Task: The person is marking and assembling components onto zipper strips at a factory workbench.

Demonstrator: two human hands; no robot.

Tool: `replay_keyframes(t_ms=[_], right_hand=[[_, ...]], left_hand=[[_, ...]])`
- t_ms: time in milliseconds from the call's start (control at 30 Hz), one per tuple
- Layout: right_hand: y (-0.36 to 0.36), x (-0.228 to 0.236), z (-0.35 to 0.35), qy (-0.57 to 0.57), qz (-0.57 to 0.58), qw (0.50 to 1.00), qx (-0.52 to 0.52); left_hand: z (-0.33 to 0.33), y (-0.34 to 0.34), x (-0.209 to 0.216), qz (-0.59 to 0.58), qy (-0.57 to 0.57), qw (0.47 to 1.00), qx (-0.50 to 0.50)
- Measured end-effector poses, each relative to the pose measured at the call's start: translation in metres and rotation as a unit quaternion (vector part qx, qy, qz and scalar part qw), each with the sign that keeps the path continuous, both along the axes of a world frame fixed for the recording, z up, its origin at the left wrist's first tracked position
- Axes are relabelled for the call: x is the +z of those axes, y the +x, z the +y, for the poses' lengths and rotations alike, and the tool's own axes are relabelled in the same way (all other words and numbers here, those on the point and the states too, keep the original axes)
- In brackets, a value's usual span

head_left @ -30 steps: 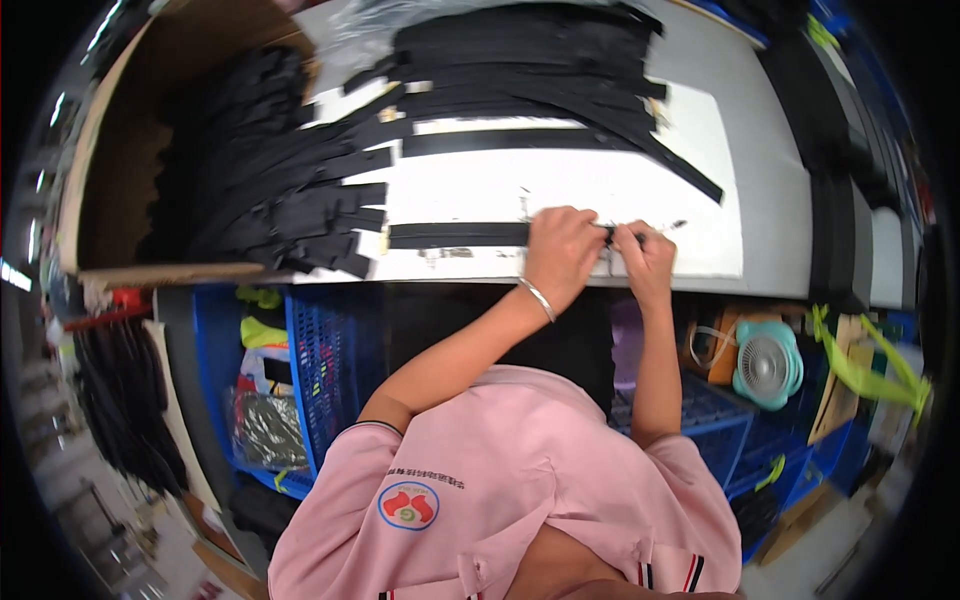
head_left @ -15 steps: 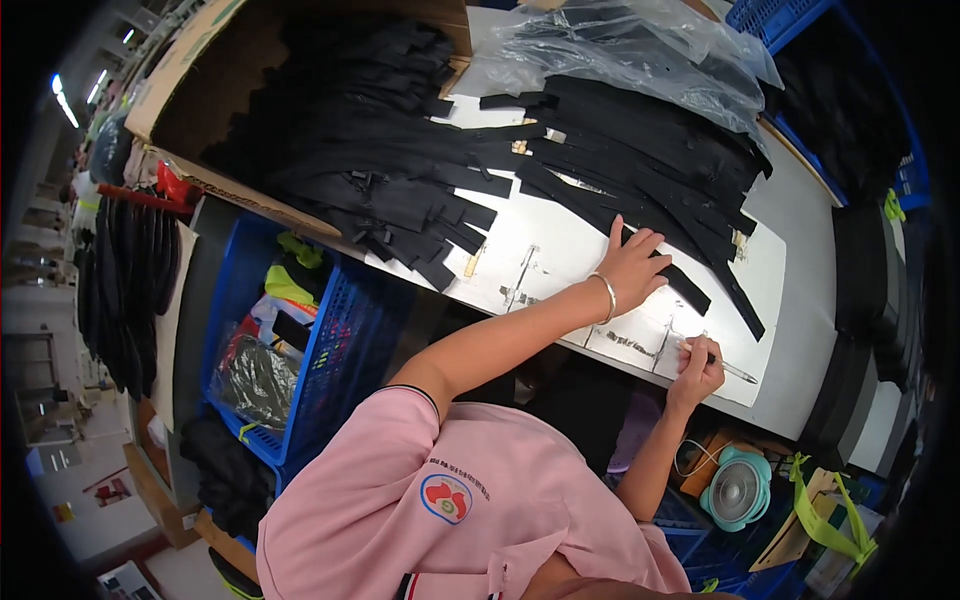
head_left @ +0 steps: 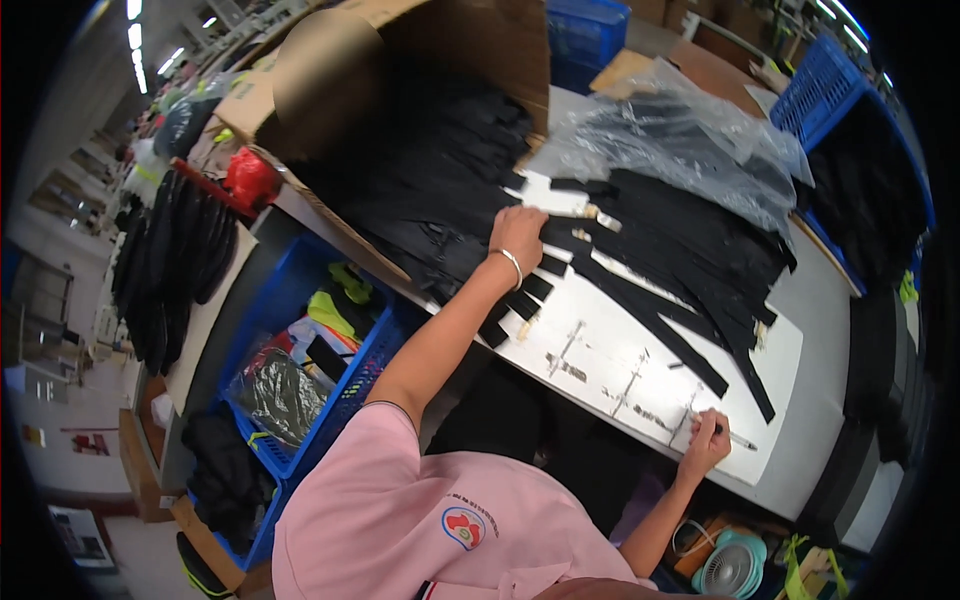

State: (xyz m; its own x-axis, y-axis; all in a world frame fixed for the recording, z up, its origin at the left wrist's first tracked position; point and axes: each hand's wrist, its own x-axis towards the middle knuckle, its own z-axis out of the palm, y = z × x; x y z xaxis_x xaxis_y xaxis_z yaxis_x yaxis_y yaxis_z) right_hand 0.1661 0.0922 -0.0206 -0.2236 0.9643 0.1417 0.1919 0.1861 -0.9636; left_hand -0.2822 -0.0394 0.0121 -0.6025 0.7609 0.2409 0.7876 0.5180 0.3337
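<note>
My left hand (head_left: 517, 240), with a bracelet at the wrist, is at the right edge of a heap of black fabric strips (head_left: 410, 200). Its fingers are curled together over the strip ends and partly hide what they grip. In my right hand (head_left: 708, 440), near the front edge of the white board (head_left: 600, 345), is a slim silver pen (head_left: 742, 441), its tip toward the right. Between the hands, one black strip (head_left: 665, 335) lies slantwise on the board. More black strips (head_left: 680, 240) are laid side by side behind it.
An open cardboard box (head_left: 345, 225) holds the heap at the left. Clear plastic sheeting (head_left: 690, 130) covers the back of the laid strips. Below the table edge are a blue crate (head_left: 345, 400) and a small teal fan (head_left: 735, 565). Black stacked pieces (head_left: 870, 350) stand at the right.
My left hand has moved left from the strip on the board to the heap by the box. My right hand still holds the pen near the board's front edge. The view has shifted.
</note>
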Motion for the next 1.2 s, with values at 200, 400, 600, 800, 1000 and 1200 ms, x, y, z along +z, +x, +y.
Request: replay_keyframes(t_ms=[200, 400, 600, 800, 1000, 1200], right_hand=[[-0.004, 0.002, 0.000, -0.020, 0.013, 1.000, 0.009], [0.006, -0.003, 0.001, -0.023, 0.007, 0.999, 0.025], [0.008, -0.005, -0.002, -0.034, 0.028, 0.998, -0.035], [-0.027, 0.031, -0.045, 0.076, -0.033, 0.996, -0.034], [-0.024, 0.026, -0.078, 0.399, -0.300, 0.866, 0.041], [-0.005, 0.019, -0.077, 0.364, -0.326, 0.871, 0.043]], left_hand=[[-0.033, -0.002, 0.003, 0.036, 0.110, 0.993, -0.008], [-0.045, 0.048, 0.049, 0.097, 0.282, 0.954, 0.015], [-0.040, 0.177, 0.014, -0.007, 0.223, 0.962, -0.158], [-0.041, 0.244, -0.006, -0.075, 0.149, 0.956, -0.242], [-0.032, 0.257, -0.010, -0.100, 0.108, 0.946, -0.290], [-0.051, 0.265, -0.006, -0.093, 0.017, 0.968, -0.233]])
